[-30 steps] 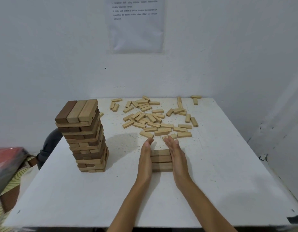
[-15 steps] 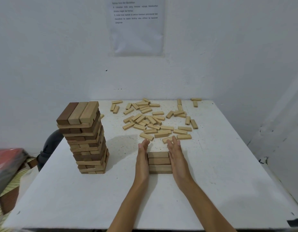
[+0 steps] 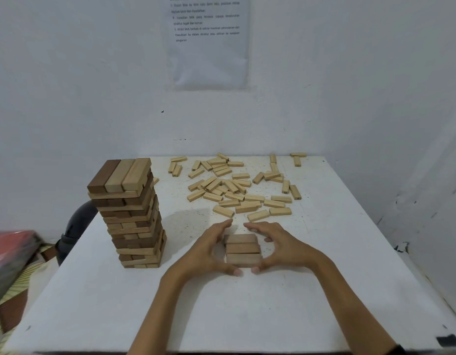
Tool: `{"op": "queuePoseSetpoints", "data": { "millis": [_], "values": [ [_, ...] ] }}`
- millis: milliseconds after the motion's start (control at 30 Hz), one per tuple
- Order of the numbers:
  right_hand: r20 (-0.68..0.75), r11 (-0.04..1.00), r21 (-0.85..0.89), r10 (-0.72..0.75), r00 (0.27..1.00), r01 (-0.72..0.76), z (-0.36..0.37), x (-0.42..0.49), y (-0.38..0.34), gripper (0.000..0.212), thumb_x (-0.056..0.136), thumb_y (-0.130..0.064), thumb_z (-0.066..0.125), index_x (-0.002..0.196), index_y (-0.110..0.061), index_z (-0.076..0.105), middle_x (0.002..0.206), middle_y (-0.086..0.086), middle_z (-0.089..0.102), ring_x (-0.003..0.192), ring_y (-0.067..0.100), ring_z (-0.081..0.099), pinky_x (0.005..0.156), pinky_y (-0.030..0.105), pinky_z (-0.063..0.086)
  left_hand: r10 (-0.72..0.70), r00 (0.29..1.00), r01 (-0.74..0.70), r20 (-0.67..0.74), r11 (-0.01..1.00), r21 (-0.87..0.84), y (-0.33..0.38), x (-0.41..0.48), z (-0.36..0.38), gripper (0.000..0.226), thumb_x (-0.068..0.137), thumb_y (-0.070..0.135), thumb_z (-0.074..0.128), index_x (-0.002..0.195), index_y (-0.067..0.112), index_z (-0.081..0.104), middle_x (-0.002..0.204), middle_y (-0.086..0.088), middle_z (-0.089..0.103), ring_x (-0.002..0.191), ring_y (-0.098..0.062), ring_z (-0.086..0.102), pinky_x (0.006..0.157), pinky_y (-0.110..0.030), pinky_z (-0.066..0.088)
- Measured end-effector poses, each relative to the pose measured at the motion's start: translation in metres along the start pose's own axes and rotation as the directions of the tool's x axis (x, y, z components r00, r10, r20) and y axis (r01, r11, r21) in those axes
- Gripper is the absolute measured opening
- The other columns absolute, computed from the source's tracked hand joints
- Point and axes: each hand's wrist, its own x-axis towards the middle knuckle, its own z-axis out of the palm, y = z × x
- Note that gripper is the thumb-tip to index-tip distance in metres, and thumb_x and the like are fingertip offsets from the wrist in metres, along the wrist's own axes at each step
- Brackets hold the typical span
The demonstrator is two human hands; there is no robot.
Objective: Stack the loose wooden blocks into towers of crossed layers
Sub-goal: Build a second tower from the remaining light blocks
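Left hand (image 3: 206, 248) and right hand (image 3: 280, 248), formerly flat, now cup the 3-block layer (image 3: 242, 248), thumbs seemingly pressing; squeeze evenly, squaring edges.

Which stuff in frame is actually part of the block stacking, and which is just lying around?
Job:
- three-block layer, cupped between left hand and right hand
- tall tower
- loose blocks

Lying about:
- printed notice on the wall
- blurred red object, left edge
- dark rounded object behind the table
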Motion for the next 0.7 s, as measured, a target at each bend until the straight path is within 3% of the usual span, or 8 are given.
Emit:
{"op": "queuePoseSetpoints", "data": {
  "millis": [67, 133, 233, 467, 633, 700],
  "values": [
    [0.004, 0.994, -0.110, 0.007, 1.000, -0.006, -0.001, 0.004, 0.004, 0.096, 0.063, -0.034, 0.085, 0.141, -0.040, 0.030, 0.138, -0.015, 0.028, 0.128, 0.005, 0.022, 0.109, 0.026, 0.029, 0.033, 0.999, -0.031, -0.010, 0.990, 0.134, -0.003, 0.004, -0.004, 0.101, 0.058, 0.036, 0.087, 0.142, 0.029, 0.030, 0.140, 0.012, 0.030, 0.128, -0.005, 0.029, 0.109, -0.025, 0.030],
    [-0.017, 0.990, -0.140, -0.012, 1.000, 0.009, 0.000, 0.007, 0.006, 0.093, 0.062, -0.038, 0.085, 0.139, -0.038, 0.034, 0.136, -0.015, 0.031, 0.126, 0.006, 0.023, 0.109, 0.032, 0.030, 0.062, 0.998, -0.058, -0.014, 0.979, 0.195, -0.006, 0.006, -0.006, 0.091, 0.059, 0.039, 0.086, 0.137, 0.028, 0.039, 0.131, 0.012, 0.034, 0.121, -0.004, 0.029, 0.105, -0.023, 0.031],
    [-0.045, 0.983, -0.178, -0.063, 0.997, 0.054, 0.002, 0.009, 0.007, 0.081, 0.063, -0.038, 0.085, 0.133, -0.033, 0.044, 0.123, -0.016, 0.037, 0.116, 0.005, 0.028, 0.104, 0.029, 0.032, 0.077, 0.997, -0.076, 0.003, 0.973, 0.219, -0.009, 0.010, -0.007, 0.079, 0.058, 0.049, 0.081, 0.127, 0.030, 0.049, 0.119, 0.012, 0.040, 0.112, -0.003, 0.032, 0.096, -0.020, 0.033],
    [-0.131, 0.976, -0.196, -0.122, 0.984, 0.095, 0.009, 0.005, 0.010, 0.069, 0.064, -0.035, 0.082, 0.124, -0.034, 0.048, 0.111, -0.016, 0.042, 0.108, 0.004, 0.034, 0.096, 0.026, 0.037, 0.093, 0.995, -0.098, 0.028, 0.954, 0.283, -0.004, 0.011, -0.007, 0.079, 0.050, 0.062, 0.066, 0.121, 0.030, 0.051, 0.111, 0.015, 0.041, 0.105, -0.003, 0.034, 0.086, -0.016, 0.033],
    [-0.097, 0.968, -0.221, -0.142, 0.985, 0.118, 0.004, 0.007, 0.004, 0.066, 0.064, -0.031, 0.083, 0.118, -0.038, 0.046, 0.108, -0.015, 0.042, 0.104, 0.000, 0.035, 0.091, 0.019, 0.035, 0.082, 0.993, -0.111, 0.088, 0.908, 0.403, 0.007, 0.016, -0.017, 0.072, 0.058, 0.047, 0.082, 0.120, 0.025, 0.053, 0.109, 0.008, 0.046, 0.100, -0.007, 0.038, 0.086, -0.021, 0.036],
    [-0.080, 0.969, -0.208, -0.150, 0.985, 0.130, -0.001, 0.007, -0.002, 0.066, 0.062, -0.032, 0.083, 0.116, -0.039, 0.047, 0.109, -0.011, 0.044, 0.104, 0.001, 0.037, 0.088, 0.016, 0.034, 0.077, 0.992, -0.111, 0.099, 0.903, 0.414, 0.013, 0.016, -0.024, 0.072, 0.055, 0.050, 0.081, 0.117, 0.026, 0.054, 0.107, 0.008, 0.048, 0.099, -0.008, 0.041, 0.086, -0.023, 0.038]
  ]
}}
